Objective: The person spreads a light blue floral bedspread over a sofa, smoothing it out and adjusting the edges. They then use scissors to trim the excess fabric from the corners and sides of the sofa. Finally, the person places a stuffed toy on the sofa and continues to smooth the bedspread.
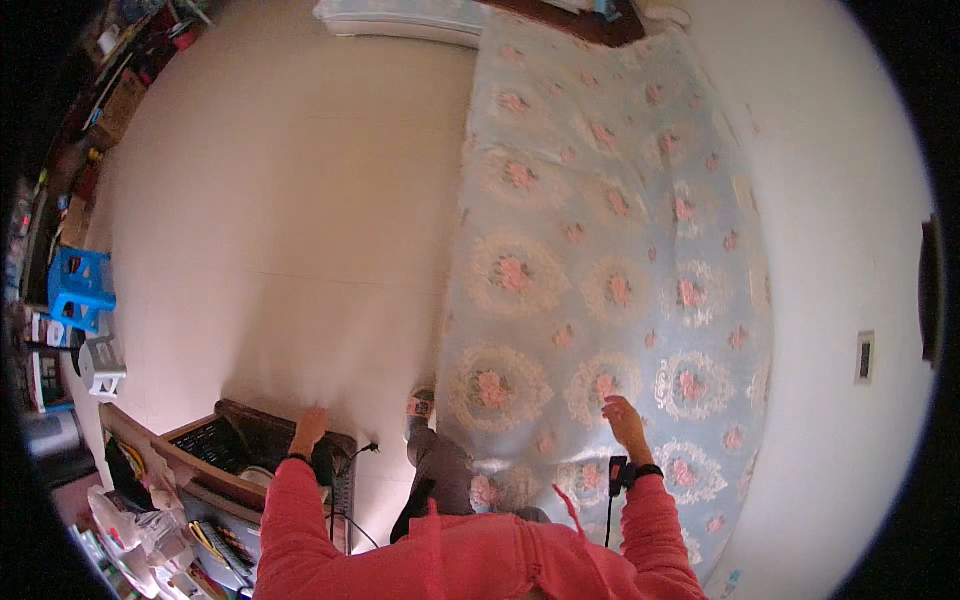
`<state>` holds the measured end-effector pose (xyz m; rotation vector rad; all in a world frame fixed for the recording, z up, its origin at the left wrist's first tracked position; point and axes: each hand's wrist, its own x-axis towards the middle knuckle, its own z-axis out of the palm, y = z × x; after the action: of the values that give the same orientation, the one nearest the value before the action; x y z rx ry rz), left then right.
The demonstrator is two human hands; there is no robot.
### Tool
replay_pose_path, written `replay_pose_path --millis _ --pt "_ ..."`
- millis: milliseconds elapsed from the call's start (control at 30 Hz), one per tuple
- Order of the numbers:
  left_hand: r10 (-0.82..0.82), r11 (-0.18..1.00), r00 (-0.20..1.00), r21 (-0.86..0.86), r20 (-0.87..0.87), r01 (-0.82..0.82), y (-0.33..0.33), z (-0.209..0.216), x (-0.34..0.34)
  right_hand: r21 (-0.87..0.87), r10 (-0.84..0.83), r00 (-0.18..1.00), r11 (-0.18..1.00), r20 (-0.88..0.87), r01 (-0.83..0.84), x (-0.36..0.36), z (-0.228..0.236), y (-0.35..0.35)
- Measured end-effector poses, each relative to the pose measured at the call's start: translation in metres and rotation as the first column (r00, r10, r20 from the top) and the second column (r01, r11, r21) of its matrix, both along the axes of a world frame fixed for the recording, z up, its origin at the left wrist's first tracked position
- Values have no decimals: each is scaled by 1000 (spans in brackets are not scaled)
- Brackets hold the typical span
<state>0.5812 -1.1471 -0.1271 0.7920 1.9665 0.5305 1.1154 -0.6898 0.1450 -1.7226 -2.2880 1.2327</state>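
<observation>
My left hand [311, 428] is at the far edge of a dark brown wooden piece of furniture [262, 413] with a black basket-like compartment [208, 447]. Its fingers stretch forward and nothing shows in them; I cannot tell whether they touch the edge. Beside it a black plug [372, 447] on a cord sticks out past the furniture. My right hand [625, 422] hovers over a pale blue cover [560, 330] with pink flowers, its fingers loosely bent and apart, holding nothing visible. At that wrist sit a dark band and a small black device [617, 474] with a hanging cable.
The cover lies over a long seat or bed along the white wall [820, 250]. Pale floor [280, 220] stretches ahead on the left. A blue plastic stool [80, 288], a grey stool [103, 366] and cluttered shelves line the left side. Plastic bags [140, 535] lie at lower left.
</observation>
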Motion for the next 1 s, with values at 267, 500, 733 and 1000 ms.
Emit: replay_pose_path --millis 267,500,733,1000 --pt "721 664 539 -212 436 -717 -10 136 -35 -177 142 990 975 11 -138 -118 55 64" --pt "767 601 568 -23 298 -799 10 178 -127 -75 165 963 985 213 -152 -112 -20 117" --pt "609 787 735 -109 299 -608 81 128 -288 61 677 636 666 371 -744 -185 -140 151" --pt "447 816 538 -81 714 -572 310 168 -505 -386 1 991 921 -134 -53 -451 -103 230"
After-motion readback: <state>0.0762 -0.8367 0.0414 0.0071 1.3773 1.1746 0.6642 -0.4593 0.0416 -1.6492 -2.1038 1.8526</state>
